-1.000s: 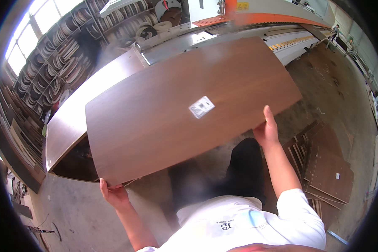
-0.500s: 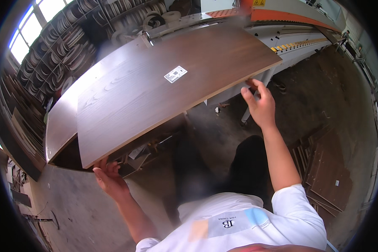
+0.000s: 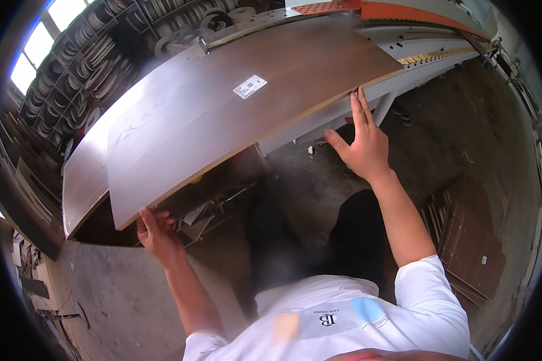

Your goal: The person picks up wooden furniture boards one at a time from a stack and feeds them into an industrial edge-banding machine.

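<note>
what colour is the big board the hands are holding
Dark brown wood grain, with a small white label; clearest in the head view: board.

A small white rectangular label [image 3: 250, 86] lies on the brown panel [image 3: 223, 120].

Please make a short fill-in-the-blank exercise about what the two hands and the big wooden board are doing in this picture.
1. The brown wooden panel carries a small ____ label on its top face.
2. The left hand holds the panel at its near ____ corner.
3. The right hand touches the panel's near edge with its ____ spread open.
4. Behind the panel stands a grey machine with an ____ top part.

Missing words: white; left; fingers; orange
</note>
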Available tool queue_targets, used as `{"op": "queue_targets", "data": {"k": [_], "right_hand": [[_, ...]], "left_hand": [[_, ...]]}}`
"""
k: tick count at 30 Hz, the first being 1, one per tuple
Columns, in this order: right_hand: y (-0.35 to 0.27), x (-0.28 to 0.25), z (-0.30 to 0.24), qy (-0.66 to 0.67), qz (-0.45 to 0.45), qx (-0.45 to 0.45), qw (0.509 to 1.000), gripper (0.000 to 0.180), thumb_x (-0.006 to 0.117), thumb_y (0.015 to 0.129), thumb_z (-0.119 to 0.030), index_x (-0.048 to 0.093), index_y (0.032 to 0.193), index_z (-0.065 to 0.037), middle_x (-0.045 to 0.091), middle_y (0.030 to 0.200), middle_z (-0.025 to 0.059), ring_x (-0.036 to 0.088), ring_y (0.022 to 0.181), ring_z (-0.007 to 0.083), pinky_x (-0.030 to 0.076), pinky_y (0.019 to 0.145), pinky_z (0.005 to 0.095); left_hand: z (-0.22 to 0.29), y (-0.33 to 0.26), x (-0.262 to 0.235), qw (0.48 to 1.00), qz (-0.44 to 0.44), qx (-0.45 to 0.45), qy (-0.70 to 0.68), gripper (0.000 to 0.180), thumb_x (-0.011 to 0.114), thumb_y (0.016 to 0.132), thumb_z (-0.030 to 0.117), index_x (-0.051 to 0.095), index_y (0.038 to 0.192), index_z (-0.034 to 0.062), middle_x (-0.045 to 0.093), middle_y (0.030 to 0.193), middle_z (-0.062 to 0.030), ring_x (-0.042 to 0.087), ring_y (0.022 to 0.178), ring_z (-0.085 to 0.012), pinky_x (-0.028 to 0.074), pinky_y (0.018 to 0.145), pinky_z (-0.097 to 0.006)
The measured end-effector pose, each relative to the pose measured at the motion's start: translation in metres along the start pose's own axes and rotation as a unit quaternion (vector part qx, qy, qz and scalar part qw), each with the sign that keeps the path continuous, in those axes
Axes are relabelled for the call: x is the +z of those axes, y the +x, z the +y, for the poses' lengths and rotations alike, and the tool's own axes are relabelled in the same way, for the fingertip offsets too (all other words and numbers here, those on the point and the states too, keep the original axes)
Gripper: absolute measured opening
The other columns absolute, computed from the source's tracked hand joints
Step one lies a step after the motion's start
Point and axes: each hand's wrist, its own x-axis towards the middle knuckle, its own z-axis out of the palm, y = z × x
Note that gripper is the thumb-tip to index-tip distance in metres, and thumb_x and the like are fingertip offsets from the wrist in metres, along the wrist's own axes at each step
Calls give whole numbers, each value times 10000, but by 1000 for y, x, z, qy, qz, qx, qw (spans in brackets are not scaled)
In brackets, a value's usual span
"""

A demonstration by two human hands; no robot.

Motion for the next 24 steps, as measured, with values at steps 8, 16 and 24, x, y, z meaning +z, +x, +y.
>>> {"op": "queue_targets", "data": {"k": [8, 16, 24], "right_hand": [[37, 11, 21, -70, 4, 1, 998, 1042, 525, 912, -752, 281, 1580, 9, 279, 1667, 165, 596, 1296, 320, 576, 873, 386], [50, 4, 41, -43, -19, 41, 998, 1016, 465, 936, -764, 299, 1578, 5, 302, 1661, 151, 603, 1291, 304, 577, 872, 380], [67, -3, 97, -91, 34, 39, 994, 968, 414, 949, -776, 339, 1578, -43, 325, 1663, 84, 542, 1367, 290, 534, 974, 375]], "left_hand": [[-10, 19, 39, 1000, 1, -13, -1, 283, 706, 992, 342, 677, 969, 61, 669, 726, -31, 585, 600, -85, 464, 550, -217], [-17, 18, 62, 999, -5, -17, 28, 298, 698, 998, 344, 670, 947, 52, 661, 681, -50, 568, 558, -96, 453, 524, -223], [-31, 3, 109, 998, -54, -41, 6, 301, 690, 1004, 325, 659, 973, 27, 686, 813, -82, 621, 602, -125, 481, 528, -240]]}}
